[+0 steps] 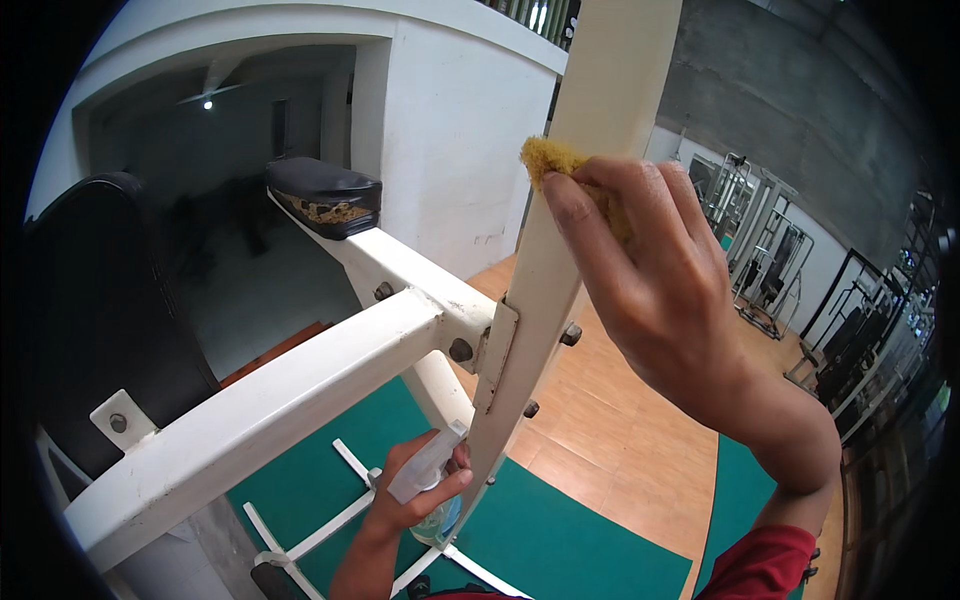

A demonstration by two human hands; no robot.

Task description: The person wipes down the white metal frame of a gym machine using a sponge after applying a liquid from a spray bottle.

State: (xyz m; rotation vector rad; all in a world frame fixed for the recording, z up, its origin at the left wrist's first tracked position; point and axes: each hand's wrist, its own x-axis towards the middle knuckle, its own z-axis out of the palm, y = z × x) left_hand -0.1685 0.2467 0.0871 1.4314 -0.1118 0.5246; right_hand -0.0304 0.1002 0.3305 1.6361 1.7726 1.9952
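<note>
My right hand (652,247) pinches a yellow sponge (553,159) between thumb and fingers. The sponge lies against the face of a white upright metal post (611,75) of an exercise machine. Lower down, my left hand (420,487) is wrapped round the neck of a spray bottle (427,469) with a translucent white trigger head. Part of its clear body shows below the fingers, beside the foot of the post. A white horizontal beam (277,390) is joined to the post by a bracket (499,352) with dark bolts (460,349).
A black pad (326,196) with torn covering, its foam exposed, tops a white arm. At left stands a black padded backrest (112,315). Green mats (570,525) lie over orange floor tiles (622,420). Other gym machines (772,247) stand at the far right.
</note>
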